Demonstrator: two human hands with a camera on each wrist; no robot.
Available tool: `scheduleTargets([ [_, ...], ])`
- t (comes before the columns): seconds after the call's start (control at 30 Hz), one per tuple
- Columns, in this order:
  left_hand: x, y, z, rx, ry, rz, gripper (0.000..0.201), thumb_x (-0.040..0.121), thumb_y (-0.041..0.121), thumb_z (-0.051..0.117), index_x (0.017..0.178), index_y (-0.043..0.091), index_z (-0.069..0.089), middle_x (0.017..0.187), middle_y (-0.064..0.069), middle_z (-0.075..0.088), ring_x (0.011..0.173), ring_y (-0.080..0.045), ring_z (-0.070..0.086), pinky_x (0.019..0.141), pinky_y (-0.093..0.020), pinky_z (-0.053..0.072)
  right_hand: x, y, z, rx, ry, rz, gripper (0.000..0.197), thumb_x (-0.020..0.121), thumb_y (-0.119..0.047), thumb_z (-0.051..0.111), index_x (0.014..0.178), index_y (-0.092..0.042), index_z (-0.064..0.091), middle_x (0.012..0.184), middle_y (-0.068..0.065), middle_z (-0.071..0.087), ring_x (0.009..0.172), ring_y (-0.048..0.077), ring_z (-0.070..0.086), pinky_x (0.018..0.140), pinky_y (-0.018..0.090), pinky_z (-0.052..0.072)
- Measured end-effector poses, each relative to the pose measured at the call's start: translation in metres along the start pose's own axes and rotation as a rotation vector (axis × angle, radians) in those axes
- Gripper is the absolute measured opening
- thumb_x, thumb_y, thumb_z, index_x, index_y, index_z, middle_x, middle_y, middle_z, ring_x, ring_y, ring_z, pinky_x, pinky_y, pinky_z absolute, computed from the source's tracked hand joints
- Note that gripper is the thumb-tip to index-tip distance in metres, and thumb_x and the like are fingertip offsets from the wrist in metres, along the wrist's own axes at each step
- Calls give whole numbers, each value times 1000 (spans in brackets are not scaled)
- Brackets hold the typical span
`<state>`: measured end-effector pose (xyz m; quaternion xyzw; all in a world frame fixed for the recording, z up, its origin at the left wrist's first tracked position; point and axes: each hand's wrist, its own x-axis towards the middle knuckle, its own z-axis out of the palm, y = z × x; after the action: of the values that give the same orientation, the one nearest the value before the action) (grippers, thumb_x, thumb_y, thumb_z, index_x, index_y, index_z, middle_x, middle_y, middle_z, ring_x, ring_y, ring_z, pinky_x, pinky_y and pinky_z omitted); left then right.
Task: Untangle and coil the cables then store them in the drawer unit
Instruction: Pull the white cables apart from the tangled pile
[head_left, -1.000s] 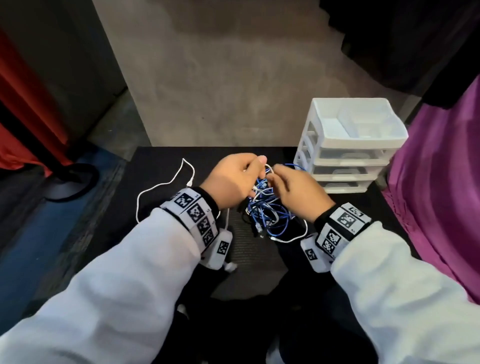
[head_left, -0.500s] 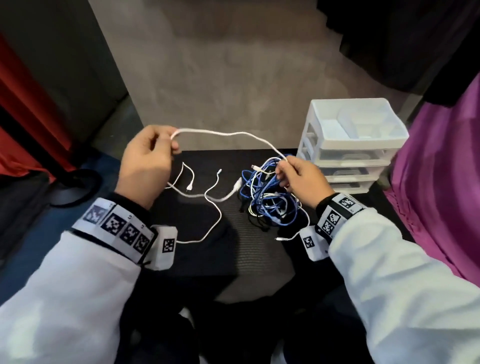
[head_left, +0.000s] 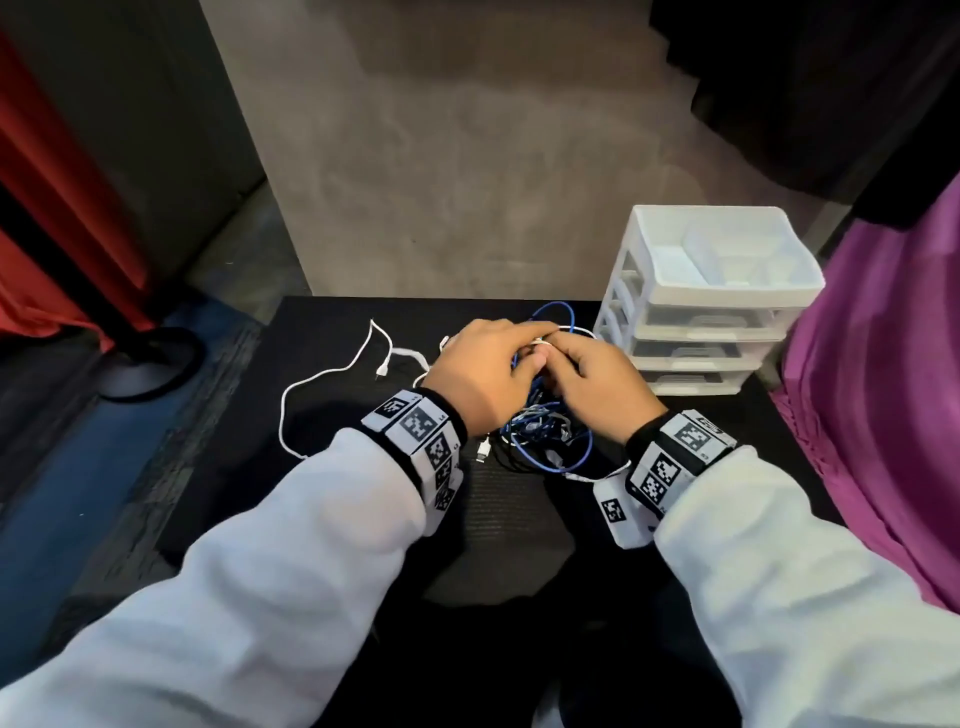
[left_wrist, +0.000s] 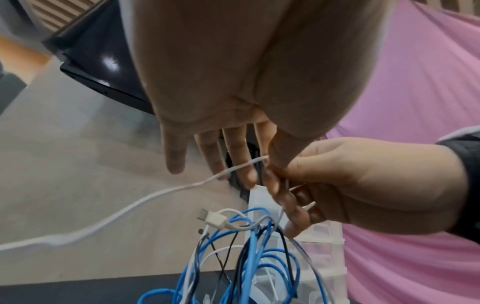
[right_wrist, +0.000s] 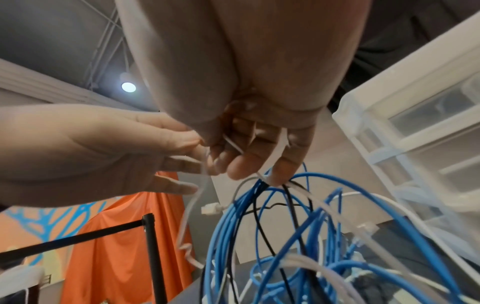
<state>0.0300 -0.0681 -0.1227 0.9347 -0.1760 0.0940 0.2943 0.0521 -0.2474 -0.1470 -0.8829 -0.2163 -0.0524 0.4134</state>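
Observation:
A tangle of blue, black and white cables (head_left: 540, 439) lies on the black table (head_left: 322, 519), and my two hands meet just above it. My left hand (head_left: 527, 353) pinches the white cable (left_wrist: 145, 200) between thumb and fingers, its other fingers fairly straight. My right hand (head_left: 558, 358) curls its fingers round the same white cable (right_wrist: 275, 152) where it enters the blue loops (right_wrist: 337, 197). The loose length of white cable (head_left: 332, 371) trails left over the table. The white drawer unit (head_left: 717, 312) stands at the right, its drawers closed.
A purple cloth (head_left: 883, 389) hangs close at the right of the drawer unit. A black stand base (head_left: 145, 364) sits on the floor at the left, before red fabric (head_left: 47, 218). A white USB plug (left_wrist: 211, 219) hangs among the blue loops.
My left hand, which held the white cable stretched up and out to the left, has come back to my right hand over the tangle. The pulled-out cable now lies slack on the table.

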Motion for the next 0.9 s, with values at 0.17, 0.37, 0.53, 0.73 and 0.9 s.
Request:
scheduleTargets([
  [0.17,-1,-1,-8,44,26,-19,31,95,44,50,87,25,74,75,10,58,85,-19,59,83,-45,50,-7,10,-2,-28,-26,36,32,106,-38,56,81,-20,64,74,-1,69,73,18,65,74,43,55],
  [0.37,-5,19,-56,-223,342,62,22,97,30,65,82,20,78,73,5,66,65,-5,54,66,-25,40,4,18,1,50,42,68,28,106,-34,57,83,-19,64,73,3,65,67,16,61,70,38,54],
  [0.53,-22,33,-86,-334,516,49,21,100,20,63,86,13,76,70,15,60,62,6,51,65,-11,34,23,15,-6,-13,78,39,28,106,-33,54,83,-18,62,73,-2,60,71,9,54,69,29,43],
  [0.73,-39,37,-125,-417,707,68,22,105,24,56,91,18,71,88,11,71,82,-16,63,80,-31,50,32,28,-10,-62,100,92,24,105,-34,55,84,-24,58,78,-3,60,78,17,57,73,38,47],
  [0.9,-35,-2,-109,-532,670,-169,28,101,29,56,79,29,73,81,-3,68,72,-19,56,69,-30,45,39,16,-16,69,85,180,26,102,-37,55,87,-23,70,86,4,74,84,27,70,86,51,58],
])
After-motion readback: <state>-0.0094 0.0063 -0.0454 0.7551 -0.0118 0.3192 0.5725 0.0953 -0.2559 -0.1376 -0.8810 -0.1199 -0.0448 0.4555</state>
